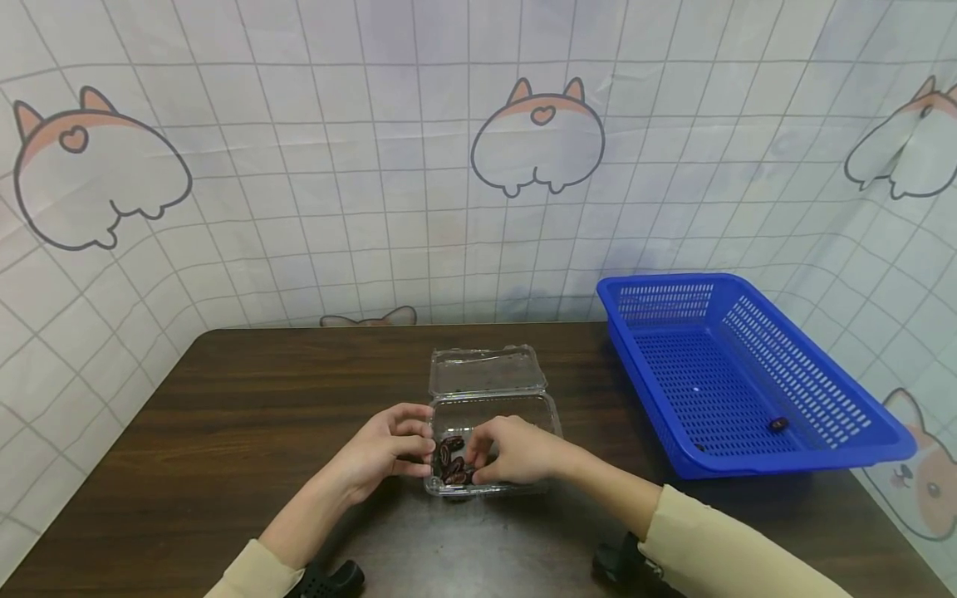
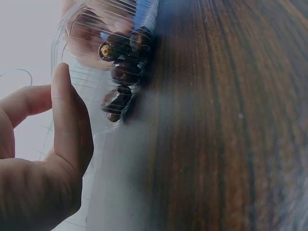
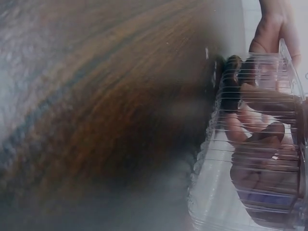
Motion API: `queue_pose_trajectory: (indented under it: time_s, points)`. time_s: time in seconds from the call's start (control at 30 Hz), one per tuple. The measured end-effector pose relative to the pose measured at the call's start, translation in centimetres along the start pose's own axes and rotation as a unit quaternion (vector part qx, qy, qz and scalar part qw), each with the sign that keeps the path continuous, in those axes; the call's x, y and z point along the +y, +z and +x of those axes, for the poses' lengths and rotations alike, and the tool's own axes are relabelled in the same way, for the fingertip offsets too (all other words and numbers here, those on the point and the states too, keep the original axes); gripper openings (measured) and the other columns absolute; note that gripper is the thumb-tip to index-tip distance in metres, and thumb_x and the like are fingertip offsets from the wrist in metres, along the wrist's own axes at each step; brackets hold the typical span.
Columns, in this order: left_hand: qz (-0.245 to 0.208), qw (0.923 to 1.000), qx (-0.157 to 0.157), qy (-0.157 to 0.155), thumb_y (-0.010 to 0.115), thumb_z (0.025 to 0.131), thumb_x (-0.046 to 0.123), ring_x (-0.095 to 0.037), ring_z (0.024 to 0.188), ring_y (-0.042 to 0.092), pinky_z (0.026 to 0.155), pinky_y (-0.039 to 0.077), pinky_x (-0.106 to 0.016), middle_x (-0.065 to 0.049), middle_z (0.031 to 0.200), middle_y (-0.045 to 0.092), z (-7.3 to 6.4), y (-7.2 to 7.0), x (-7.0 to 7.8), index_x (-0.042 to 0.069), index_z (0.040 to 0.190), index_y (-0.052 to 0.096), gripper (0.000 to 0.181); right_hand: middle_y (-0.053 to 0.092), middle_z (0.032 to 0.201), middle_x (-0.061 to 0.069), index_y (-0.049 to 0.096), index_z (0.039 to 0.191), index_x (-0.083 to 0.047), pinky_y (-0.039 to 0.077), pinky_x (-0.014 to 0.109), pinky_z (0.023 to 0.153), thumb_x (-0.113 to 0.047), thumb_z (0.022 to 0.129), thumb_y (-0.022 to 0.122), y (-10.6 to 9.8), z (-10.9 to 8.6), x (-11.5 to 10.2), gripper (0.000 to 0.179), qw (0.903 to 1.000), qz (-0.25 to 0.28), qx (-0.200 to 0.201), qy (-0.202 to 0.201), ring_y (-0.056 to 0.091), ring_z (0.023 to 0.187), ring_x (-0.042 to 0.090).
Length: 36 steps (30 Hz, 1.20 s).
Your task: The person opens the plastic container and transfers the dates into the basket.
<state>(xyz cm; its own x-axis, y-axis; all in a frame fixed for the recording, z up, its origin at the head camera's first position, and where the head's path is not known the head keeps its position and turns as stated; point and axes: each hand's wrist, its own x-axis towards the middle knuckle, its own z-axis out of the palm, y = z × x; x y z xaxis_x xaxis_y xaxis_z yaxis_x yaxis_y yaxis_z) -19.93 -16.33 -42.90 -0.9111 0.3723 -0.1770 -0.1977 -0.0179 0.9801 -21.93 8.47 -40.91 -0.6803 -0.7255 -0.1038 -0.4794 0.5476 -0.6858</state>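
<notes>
The box (image 1: 516,489), clear and ribbed, sits on the table (image 1: 262,399) in front of the person, with its lid (image 1: 489,374) folded back on the far side. The dates (image 1: 455,478) lie inside, grouped toward the left end of the box. The left hand (image 1: 380,453) is set against the box's left wall, fingers and thumb apart and slightly bent, touching the plastic without closing round it. The right hand (image 1: 517,451) reaches down into the box; its thumb and forefinger are bent, tips near each other at the dates. Whether a date is pinched between them I cannot tell; the right wrist view shows these fingers only through the ribbed wall. The blue basket (image 1: 792,459) stands to the right, well apart from the box, with a single date (image 1: 778,424) on its floor near the front right corner.
</notes>
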Motion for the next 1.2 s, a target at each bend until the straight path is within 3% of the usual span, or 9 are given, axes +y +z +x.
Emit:
queue_pose_trajectory:
  time_s: [0.37,0.77,1.0,1.2]
  points:
    - [-0.001,1.0,-0.002,0.004,0.064,0.096,-0.002,-0.021,0.088,0.062,0.075,0.063,-0.036,-0.014,0.108,0.056,-0.1,0.0,0.1,-0.009,0.145,0.036,0.057,0.067,0.08,-0.008,0.075,0.095,-0.008,0.053,0.024,0.067,-0.004,0.085,0.078,0.1,0.1,-0.2,0.011,0.9998,-0.016,0.0,-0.008,0.06,0.074,0.004]
    - [-0.002,1.0,0.001,0.003,0.064,0.096,-0.002,-0.021,0.088,0.062,0.075,0.063,-0.036,-0.015,0.108,0.057,-0.1,0.0,0.0,-0.008,0.144,0.038,0.055,0.068,0.087,-0.008,0.075,0.097,-0.011,0.051,0.028,0.07,-0.005,0.09,0.07,-0.4,-0.3,-0.3,0.01,0.9988,-0.048,0.013,-0.004,0.059,0.078,0.008]
    - [-0.003,1.0,0.002,0.002,0.065,0.095,-0.002,-0.021,0.088,0.062,0.075,0.063,-0.036,-0.014,0.107,0.057,-0.2,0.0,0.0,-0.008,0.143,0.038,0.055,0.071,0.093,-0.004,0.074,0.098,-0.012,0.054,0.034,0.077,-0.005,0.092,0.069,-0.7,-0.5,-0.4,0.01,0.9981,-0.048,0.037,-0.001,0.066,0.091,0.015]
    - [-0.004,1.0,0.002,0.005,0.065,0.095,-0.002,-0.021,0.088,0.062,0.075,0.063,-0.036,-0.015,0.108,0.057,-0.2,0.0,0.0,-0.009,0.144,0.037,0.056,0.07,0.095,-0.003,0.075,0.105,-0.009,0.05,0.029,0.067,-0.005,0.092,0.072,-1.2,-0.8,-0.6,0.014,0.9991,-0.021,0.036,0.002,0.061,0.08,0.015]
